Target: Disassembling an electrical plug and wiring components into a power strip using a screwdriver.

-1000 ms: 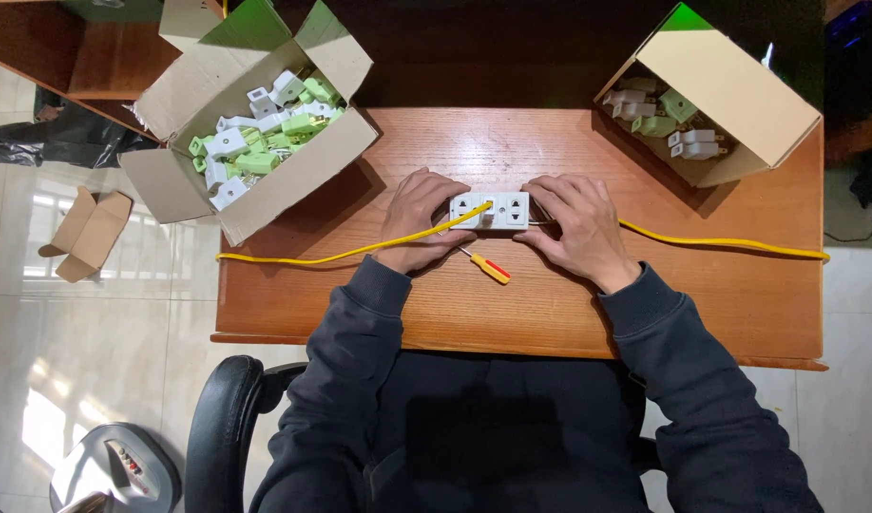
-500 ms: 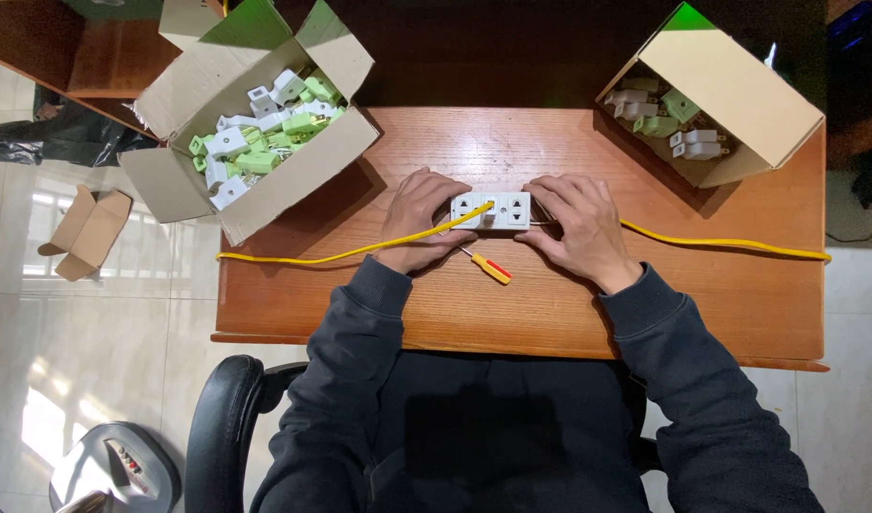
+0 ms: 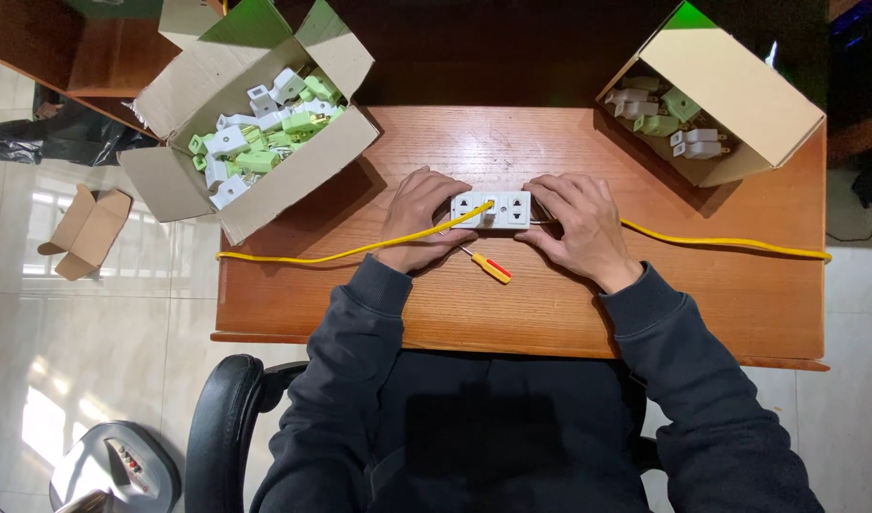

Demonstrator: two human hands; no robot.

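Observation:
A white socket block (image 3: 493, 209) with two outlets rests on the wooden table (image 3: 512, 304). My left hand (image 3: 419, 217) grips its left end and my right hand (image 3: 576, 228) grips its right end. A yellow cable (image 3: 322, 255) runs from the block's top leftward under my left hand; another stretch of the yellow cable (image 3: 730, 243) leads off to the right edge. A small screwdriver (image 3: 487, 266) with a yellow and red handle lies just in front of the block, between my wrists.
An open cardboard box (image 3: 179, 180) of white and green socket parts stands at the table's back left corner. A second open box (image 3: 749, 95) with a few such parts stands at the back right. A small empty carton (image 3: 86, 232) lies on the tiled floor at the left.

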